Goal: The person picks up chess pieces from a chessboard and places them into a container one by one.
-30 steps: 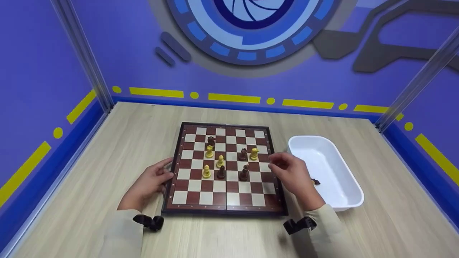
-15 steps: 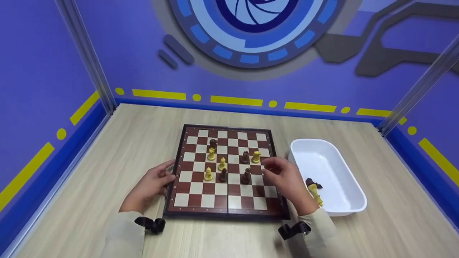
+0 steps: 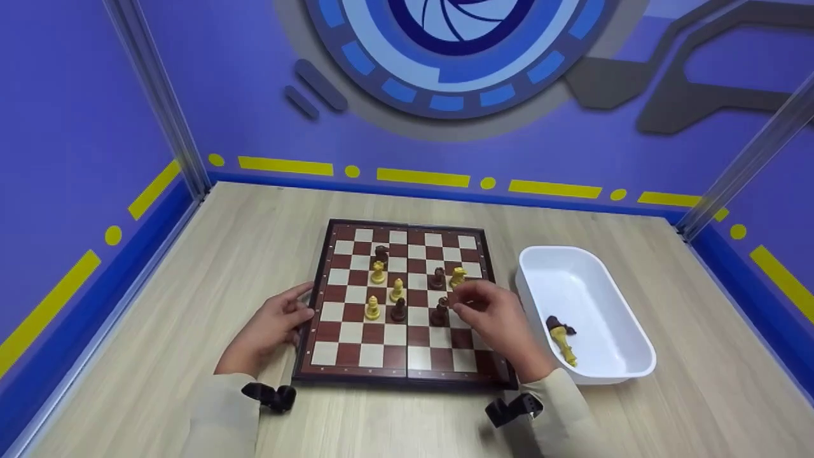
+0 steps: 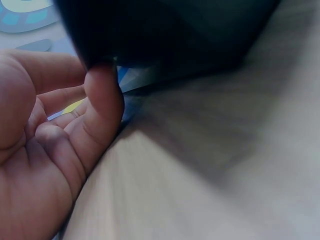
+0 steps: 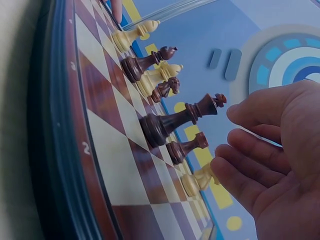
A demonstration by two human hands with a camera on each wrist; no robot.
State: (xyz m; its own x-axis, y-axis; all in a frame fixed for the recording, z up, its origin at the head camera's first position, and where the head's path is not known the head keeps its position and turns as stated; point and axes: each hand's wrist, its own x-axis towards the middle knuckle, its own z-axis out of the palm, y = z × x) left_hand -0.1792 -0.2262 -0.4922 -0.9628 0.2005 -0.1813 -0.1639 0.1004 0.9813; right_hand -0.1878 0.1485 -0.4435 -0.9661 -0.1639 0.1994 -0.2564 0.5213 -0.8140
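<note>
A brown and white chessboard lies on the table with several dark and cream chess pieces standing on it. My left hand touches the board's left edge with thumb and forefinger; in the left wrist view a fingertip meets the board's dark side. Over the right half, my right hand is beside the dark king, thumb and fingers apart with a gap between. The king stands upright on its square. Beyond it are a dark rook and a cream knight; a cream bishop stands left.
To the right of the board stands a white plastic tray. Inside lie a cream piece and a dark piece on their sides. A blue printed wall closes off the table's far side.
My right hand has moved left from the board's right edge to the dark king, uncovering the pieces in the tray. My left hand has stayed at the left edge. The view shifts slightly.
</note>
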